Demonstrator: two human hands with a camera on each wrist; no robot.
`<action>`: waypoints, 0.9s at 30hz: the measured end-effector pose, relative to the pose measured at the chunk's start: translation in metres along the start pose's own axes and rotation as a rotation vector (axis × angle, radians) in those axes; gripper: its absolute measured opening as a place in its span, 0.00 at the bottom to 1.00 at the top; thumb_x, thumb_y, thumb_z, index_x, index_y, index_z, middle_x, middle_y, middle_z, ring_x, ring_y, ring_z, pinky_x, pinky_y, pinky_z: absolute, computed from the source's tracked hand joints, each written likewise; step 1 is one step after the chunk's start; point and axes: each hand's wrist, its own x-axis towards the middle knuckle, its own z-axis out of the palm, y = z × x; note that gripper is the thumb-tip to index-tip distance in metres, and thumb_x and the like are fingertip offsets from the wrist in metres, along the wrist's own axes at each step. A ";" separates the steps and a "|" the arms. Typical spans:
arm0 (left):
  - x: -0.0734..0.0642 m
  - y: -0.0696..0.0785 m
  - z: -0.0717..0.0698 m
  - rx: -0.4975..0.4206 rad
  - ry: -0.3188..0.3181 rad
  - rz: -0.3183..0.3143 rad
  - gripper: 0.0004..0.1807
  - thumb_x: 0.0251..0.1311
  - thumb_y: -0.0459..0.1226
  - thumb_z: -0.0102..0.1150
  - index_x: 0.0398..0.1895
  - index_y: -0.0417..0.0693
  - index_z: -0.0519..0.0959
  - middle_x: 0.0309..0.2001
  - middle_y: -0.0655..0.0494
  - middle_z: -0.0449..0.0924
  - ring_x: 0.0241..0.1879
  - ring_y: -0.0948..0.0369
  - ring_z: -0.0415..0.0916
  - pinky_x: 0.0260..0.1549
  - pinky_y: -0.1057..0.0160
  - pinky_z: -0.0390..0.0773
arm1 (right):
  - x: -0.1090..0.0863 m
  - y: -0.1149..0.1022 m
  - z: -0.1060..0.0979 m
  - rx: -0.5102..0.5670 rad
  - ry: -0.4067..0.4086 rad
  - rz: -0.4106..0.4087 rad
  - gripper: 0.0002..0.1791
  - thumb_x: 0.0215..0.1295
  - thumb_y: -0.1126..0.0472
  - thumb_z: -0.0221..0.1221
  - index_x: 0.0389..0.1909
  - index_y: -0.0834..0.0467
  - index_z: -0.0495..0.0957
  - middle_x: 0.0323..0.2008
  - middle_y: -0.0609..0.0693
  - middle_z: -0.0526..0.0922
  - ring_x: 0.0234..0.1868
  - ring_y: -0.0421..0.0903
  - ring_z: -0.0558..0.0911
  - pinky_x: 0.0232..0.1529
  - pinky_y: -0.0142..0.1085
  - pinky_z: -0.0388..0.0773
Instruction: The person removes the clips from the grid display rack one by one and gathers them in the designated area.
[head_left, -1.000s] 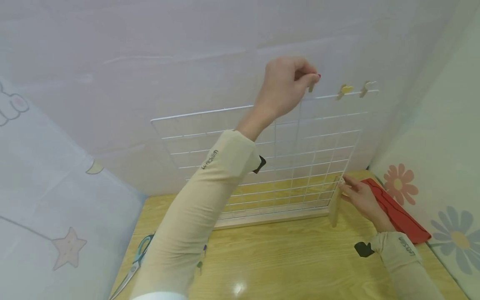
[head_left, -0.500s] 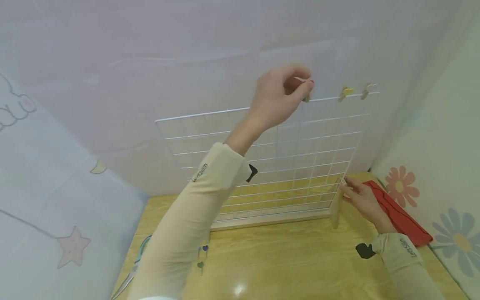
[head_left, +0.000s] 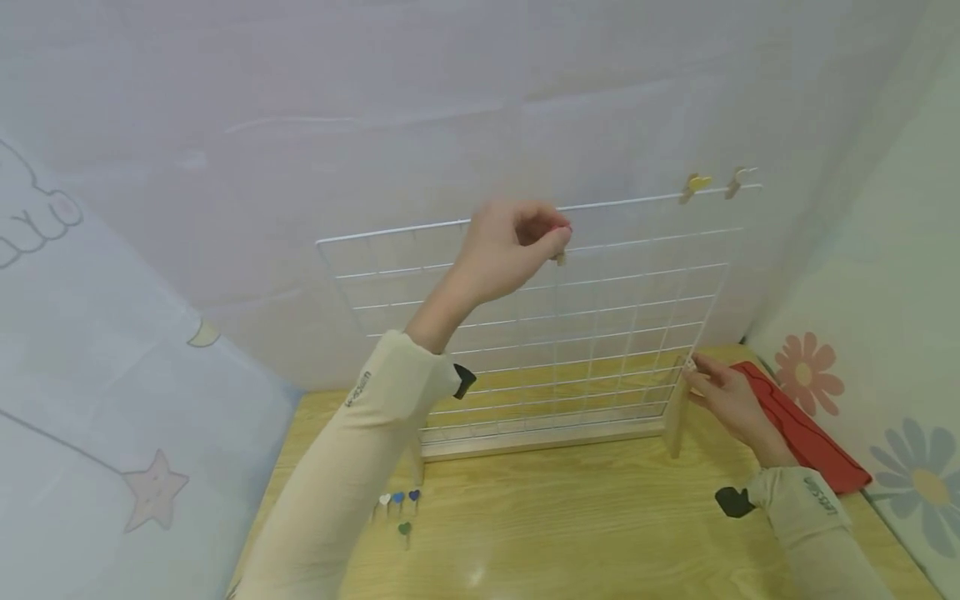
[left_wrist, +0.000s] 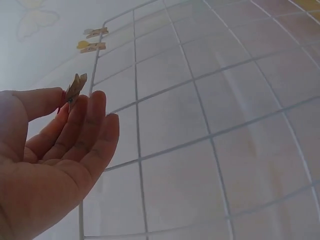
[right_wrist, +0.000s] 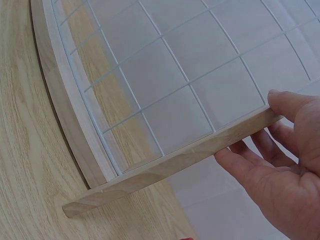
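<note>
My left hand point(head_left: 498, 250) pinches a small wooden clothespin point(left_wrist: 76, 89) with a red piece on it between thumb and fingers. In the head view that hand is in front of the white wire grid point(head_left: 622, 202), just below its top bar. The clothespin appears apart from the wires in the left wrist view. With thumb and fingers, my right hand point(head_left: 727, 406) grips the wooden side post point(right_wrist: 165, 162) of the grid's stand. Two more clothespins, a yellow heart one point(head_left: 697, 183) and a white one point(head_left: 738, 179), sit on the top bar near its right end.
On the wooden table point(head_left: 555, 517), several heart clothespins lie at the left: white point(head_left: 385, 499), light blue point(head_left: 398, 497), dark blue point(head_left: 414, 496) and green point(head_left: 405, 529). A red flat item point(head_left: 802, 433) lies beyond the right hand. Printed cloth walls surround the table.
My left hand has moved left and down from above the top bar, still pinching the red clothespin. The loose heart clothespins have come into fuller view; the right hand stays on the post.
</note>
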 end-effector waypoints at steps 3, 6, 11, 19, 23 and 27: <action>-0.007 -0.010 0.002 -0.007 -0.048 -0.031 0.07 0.65 0.35 0.57 0.40 0.44 0.83 0.28 0.56 0.83 0.28 0.64 0.78 0.31 0.67 0.77 | 0.001 0.001 -0.001 0.001 0.001 0.004 0.36 0.73 0.56 0.52 0.70 0.73 0.49 0.50 0.40 0.69 0.46 0.24 0.75 0.44 0.25 0.78; -0.015 -0.018 0.007 -0.033 -0.077 -0.045 0.07 0.65 0.35 0.58 0.40 0.43 0.83 0.28 0.56 0.83 0.29 0.63 0.79 0.32 0.66 0.78 | 0.000 0.001 -0.002 0.004 -0.002 0.005 0.36 0.73 0.56 0.51 0.70 0.73 0.49 0.53 0.47 0.69 0.46 0.24 0.75 0.45 0.26 0.78; -0.028 -0.034 0.017 -0.069 -0.087 -0.044 0.07 0.64 0.34 0.58 0.40 0.41 0.83 0.28 0.56 0.83 0.27 0.63 0.80 0.29 0.65 0.79 | 0.000 0.000 -0.002 0.007 0.000 0.007 0.36 0.74 0.56 0.51 0.70 0.74 0.48 0.58 0.63 0.64 0.46 0.24 0.75 0.45 0.26 0.78; -0.055 -0.060 0.026 -0.154 -0.119 -0.116 0.09 0.65 0.34 0.58 0.42 0.37 0.82 0.33 0.49 0.84 0.29 0.61 0.81 0.33 0.65 0.82 | 0.000 -0.001 0.000 -0.015 0.000 0.020 0.36 0.74 0.55 0.51 0.71 0.72 0.49 0.58 0.59 0.65 0.46 0.23 0.74 0.46 0.27 0.78; -0.069 -0.075 0.029 -0.186 -0.130 -0.152 0.09 0.65 0.33 0.58 0.42 0.36 0.82 0.33 0.47 0.83 0.29 0.57 0.82 0.34 0.63 0.83 | 0.001 -0.001 0.000 -0.027 -0.001 0.019 0.36 0.73 0.55 0.51 0.71 0.72 0.49 0.57 0.56 0.66 0.46 0.23 0.74 0.45 0.26 0.77; -0.083 -0.089 0.033 -0.216 -0.134 -0.181 0.08 0.64 0.31 0.58 0.42 0.35 0.82 0.33 0.45 0.83 0.28 0.56 0.82 0.33 0.56 0.84 | 0.001 -0.002 0.000 -0.019 0.000 0.009 0.36 0.73 0.55 0.51 0.71 0.72 0.49 0.56 0.56 0.66 0.46 0.23 0.74 0.45 0.26 0.77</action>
